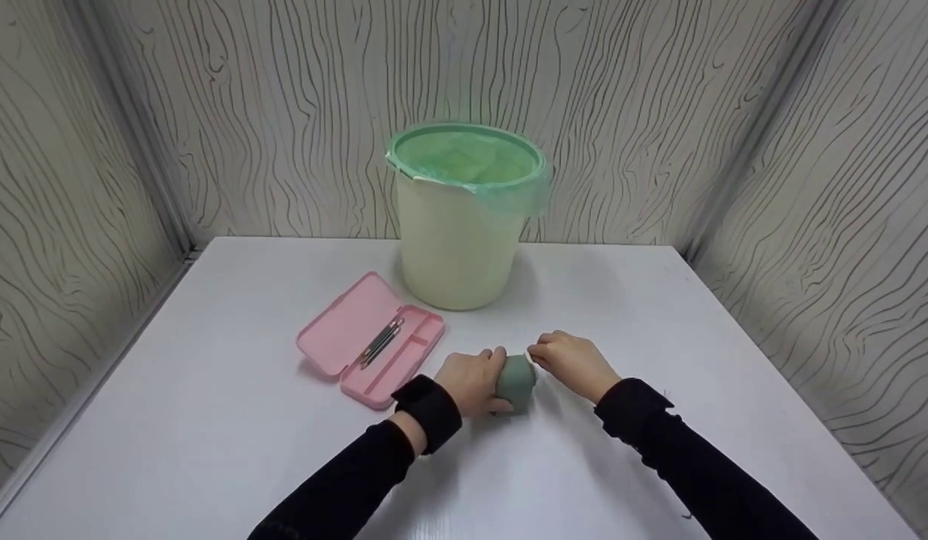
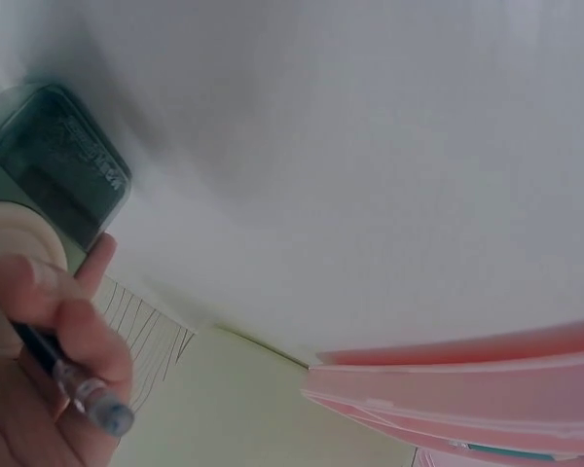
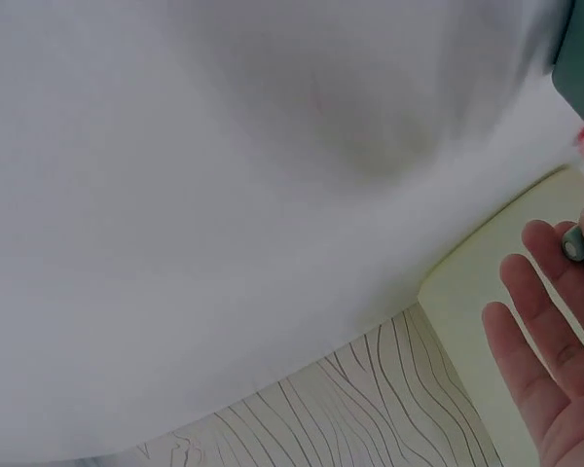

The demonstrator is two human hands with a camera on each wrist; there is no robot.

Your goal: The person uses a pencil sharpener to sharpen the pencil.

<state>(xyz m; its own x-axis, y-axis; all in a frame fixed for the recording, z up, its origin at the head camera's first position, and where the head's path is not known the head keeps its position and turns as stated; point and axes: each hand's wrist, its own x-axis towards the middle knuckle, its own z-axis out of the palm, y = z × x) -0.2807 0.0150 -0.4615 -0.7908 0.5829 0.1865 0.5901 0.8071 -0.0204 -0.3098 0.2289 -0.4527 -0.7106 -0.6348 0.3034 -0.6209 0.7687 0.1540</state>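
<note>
My left hand [image 1: 471, 382] grips a green pencil sharpener [image 1: 516, 382] on the table, with its fingers over the near side. In the left wrist view the sharpener has a dark see-through shavings drawer [image 2: 68, 165] and a round cream front [image 2: 24, 233]. A dark pencil [image 2: 41, 347] with a clear end sticks out of that front between the left fingers; its tip is hidden. On the sharpener's other side, my right hand [image 1: 576, 364] pinches the small green crank knob [image 3: 574, 243] between thumb and forefinger. The other right fingers extend loosely in the right wrist view.
An open pink pencil case [image 1: 343, 330] lies left of the hands, holding several dark pencils [image 1: 381, 343]. Behind it stands a pale bin [image 1: 460, 247] with a green rim and a thin green liner. Patterned wall panels [image 1: 321, 97] enclose the white table [image 1: 231, 420].
</note>
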